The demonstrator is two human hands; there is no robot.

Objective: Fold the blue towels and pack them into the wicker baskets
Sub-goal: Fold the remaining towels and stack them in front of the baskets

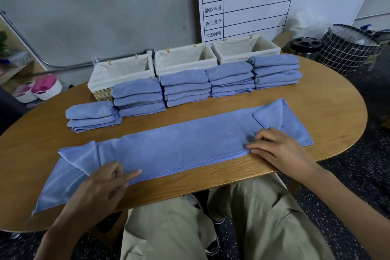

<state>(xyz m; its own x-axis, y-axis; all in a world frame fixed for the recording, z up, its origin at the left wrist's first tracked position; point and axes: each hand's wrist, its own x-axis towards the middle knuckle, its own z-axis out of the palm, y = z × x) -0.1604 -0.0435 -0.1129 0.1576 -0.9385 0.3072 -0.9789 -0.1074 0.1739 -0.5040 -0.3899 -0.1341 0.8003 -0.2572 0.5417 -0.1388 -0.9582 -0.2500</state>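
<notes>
While packing hasn't been started: all three wicker baskets (185, 57) look unfilled.
Done so far: five folded stacks (186, 88) are lined up between baskets and open towel.
Open towel (168, 150): laid flat near bench (329, 107) front edge, long axis left-right, corners flipped inward.
Grip: left hand (105, 183) and right hand (278, 148) are rested on it, fingers loose, nothing pinched.

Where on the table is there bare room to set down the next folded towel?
Bare wood shows at the right end of the table, beyond the spread towel and the last stack. Another bare patch lies at the left end, by the shortest stack. The middle strip is narrow. The three baskets look unfilled.
</notes>
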